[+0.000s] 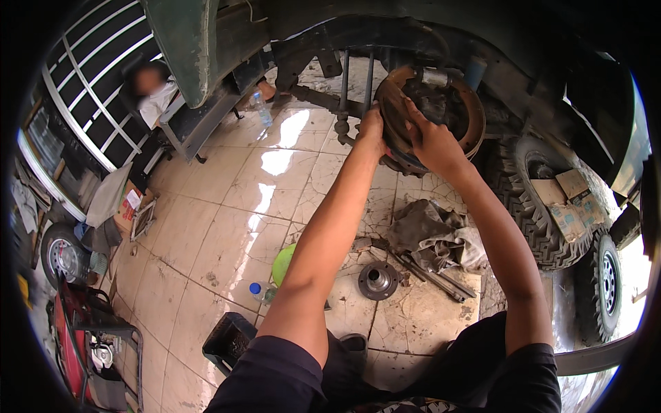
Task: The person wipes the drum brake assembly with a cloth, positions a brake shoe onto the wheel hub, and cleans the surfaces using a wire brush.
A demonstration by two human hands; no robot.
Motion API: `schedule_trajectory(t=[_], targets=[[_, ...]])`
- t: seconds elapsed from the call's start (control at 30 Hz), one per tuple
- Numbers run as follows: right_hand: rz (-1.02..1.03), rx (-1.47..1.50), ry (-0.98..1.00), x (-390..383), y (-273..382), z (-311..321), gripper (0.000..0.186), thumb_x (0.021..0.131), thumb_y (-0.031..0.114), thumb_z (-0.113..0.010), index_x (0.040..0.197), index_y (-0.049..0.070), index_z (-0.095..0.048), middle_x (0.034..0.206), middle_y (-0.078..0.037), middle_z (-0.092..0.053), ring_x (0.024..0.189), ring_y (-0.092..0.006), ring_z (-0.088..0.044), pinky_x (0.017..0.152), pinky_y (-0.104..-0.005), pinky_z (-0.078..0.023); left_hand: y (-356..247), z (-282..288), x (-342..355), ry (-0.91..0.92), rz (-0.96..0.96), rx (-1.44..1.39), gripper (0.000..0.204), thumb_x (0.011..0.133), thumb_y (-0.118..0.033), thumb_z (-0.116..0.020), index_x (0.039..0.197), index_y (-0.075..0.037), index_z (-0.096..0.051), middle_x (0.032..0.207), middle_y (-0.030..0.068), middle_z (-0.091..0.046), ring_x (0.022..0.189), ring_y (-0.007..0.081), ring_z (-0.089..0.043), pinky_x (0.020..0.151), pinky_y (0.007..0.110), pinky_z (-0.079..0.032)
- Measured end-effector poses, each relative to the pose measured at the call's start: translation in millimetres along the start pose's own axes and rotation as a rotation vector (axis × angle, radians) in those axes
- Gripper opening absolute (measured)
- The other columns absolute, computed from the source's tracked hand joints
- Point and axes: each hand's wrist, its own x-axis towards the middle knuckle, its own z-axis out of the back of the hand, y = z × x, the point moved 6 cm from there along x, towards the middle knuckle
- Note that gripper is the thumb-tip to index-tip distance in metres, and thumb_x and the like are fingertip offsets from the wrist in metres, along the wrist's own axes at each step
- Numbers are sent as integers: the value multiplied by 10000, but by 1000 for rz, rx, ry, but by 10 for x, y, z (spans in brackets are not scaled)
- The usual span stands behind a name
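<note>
A drum brake assembly (441, 103) is mounted under the dark vehicle body at the upper middle. On its left side a rusty, curved brake shoe (394, 107) stands tilted toward me. My left hand (372, 131) is closed round the outer left edge of this shoe, its fingertips partly hidden behind it. My right hand (435, 141) lies across the shoe's inner side, index finger extended up along it and the thumb side hidden. A second curved shoe (475, 117) sits at the right of the assembly.
Below my hands, a round flanged hub (378, 280), metal rods (441, 279) and grey rags (430, 230) lie on the tiled floor. Large tyres (523, 199) stand at the right. A capped bottle (260, 290) is near my left forearm. Another person (157, 100) sits at upper left.
</note>
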Motion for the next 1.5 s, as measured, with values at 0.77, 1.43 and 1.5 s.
schedule_trajectory(t=[0.77, 1.43, 1.5], targets=[[112, -56, 102, -179, 228, 144, 529, 905, 93, -502, 1428, 121, -428, 781, -258, -653, 779, -447, -640, 750, -531, -502, -15, 176, 186, 48, -63, 24, 475, 1034, -419, -345, 1296, -66, -523, 1320, 110, -563, 1220, 234, -523, 1054, 374, -398], [105, -129, 43, -97, 40, 198, 411, 979, 304, -495, 1382, 224, -512, 782, -239, -666, 795, -435, -654, 739, -509, -526, -74, 165, 100, 68, 5, 46, 499, 1016, -462, -423, 1314, -75, -520, 1347, 95, -543, 1242, 230, -506, 1042, 414, -416], [121, -102, 91, -168, 45, 283, 416, 981, 319, -496, 1385, 222, -507, 759, -237, -663, 789, -438, -654, 738, -512, -526, -130, 137, -9, 59, 17, 75, 486, 1026, -456, -401, 1329, -92, -510, 1375, 78, -522, 1269, 218, -481, 1058, 407, -395]])
